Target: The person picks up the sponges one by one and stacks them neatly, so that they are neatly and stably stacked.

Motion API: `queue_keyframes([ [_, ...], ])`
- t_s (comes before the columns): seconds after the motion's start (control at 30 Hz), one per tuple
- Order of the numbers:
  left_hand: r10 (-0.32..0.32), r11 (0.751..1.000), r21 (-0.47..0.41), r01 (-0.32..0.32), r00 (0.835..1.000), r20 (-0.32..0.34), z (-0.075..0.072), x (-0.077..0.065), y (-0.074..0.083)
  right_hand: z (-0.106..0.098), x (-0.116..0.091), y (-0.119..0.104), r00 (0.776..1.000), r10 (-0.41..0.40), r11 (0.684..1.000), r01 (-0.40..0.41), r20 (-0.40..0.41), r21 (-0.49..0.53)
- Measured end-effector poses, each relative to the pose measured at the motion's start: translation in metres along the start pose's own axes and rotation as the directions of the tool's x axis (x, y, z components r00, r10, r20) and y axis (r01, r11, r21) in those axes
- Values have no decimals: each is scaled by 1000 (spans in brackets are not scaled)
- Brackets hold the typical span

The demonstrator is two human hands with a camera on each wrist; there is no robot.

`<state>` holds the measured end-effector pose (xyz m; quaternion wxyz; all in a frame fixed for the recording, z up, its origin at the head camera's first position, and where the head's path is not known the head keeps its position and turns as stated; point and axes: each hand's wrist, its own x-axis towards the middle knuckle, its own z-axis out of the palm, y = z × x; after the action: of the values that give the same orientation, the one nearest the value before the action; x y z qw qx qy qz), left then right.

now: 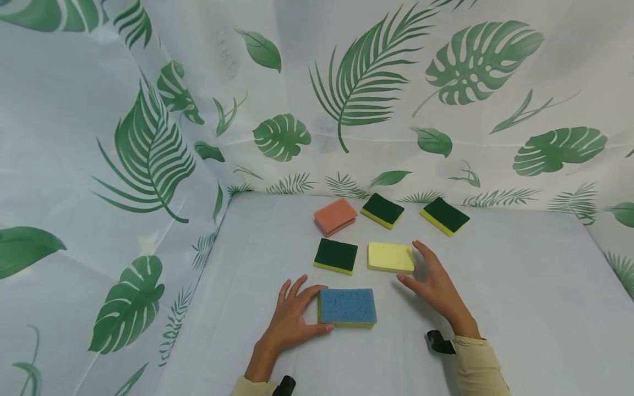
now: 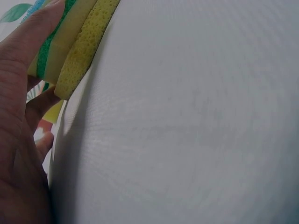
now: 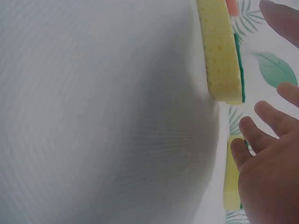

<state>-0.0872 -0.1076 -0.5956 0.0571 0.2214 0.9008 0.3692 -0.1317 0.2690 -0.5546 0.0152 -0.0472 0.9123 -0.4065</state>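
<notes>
A blue-topped sponge (image 1: 348,306) lies in front of me. In the left wrist view its blue top shows above a cream sponge with a green layer (image 2: 60,56) and a yellow sponge (image 2: 86,51), stacked on the table. My left hand (image 1: 292,322) holds this stack at its left end, thumb along the near side and index finger at the far corner. A pale yellow sponge (image 1: 390,257) lies flat behind it. Just right of that sponge is my right hand (image 1: 438,289), thumb and fingers spread apart, holding nothing.
A green-topped sponge (image 1: 335,255) lies left of the yellow one. Farther back are an orange sponge (image 1: 335,216) and two more green-topped sponges, one in the middle (image 1: 382,210) and one at right (image 1: 444,215). Behind the white table (image 1: 535,308) hangs a leaf-print cloth (image 1: 307,66).
</notes>
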Motion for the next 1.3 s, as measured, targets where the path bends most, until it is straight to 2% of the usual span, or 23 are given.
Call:
queue_keyframes([
  [0.93,3,1000,11,-3,1000,-3,0,0,-1,7,18,19,988,94,996,-95,119,-2],
  [1.3,-7,1000,12,7,1000,5,0,0,-1,8,17,22,990,98,995,-99,104,10],
])
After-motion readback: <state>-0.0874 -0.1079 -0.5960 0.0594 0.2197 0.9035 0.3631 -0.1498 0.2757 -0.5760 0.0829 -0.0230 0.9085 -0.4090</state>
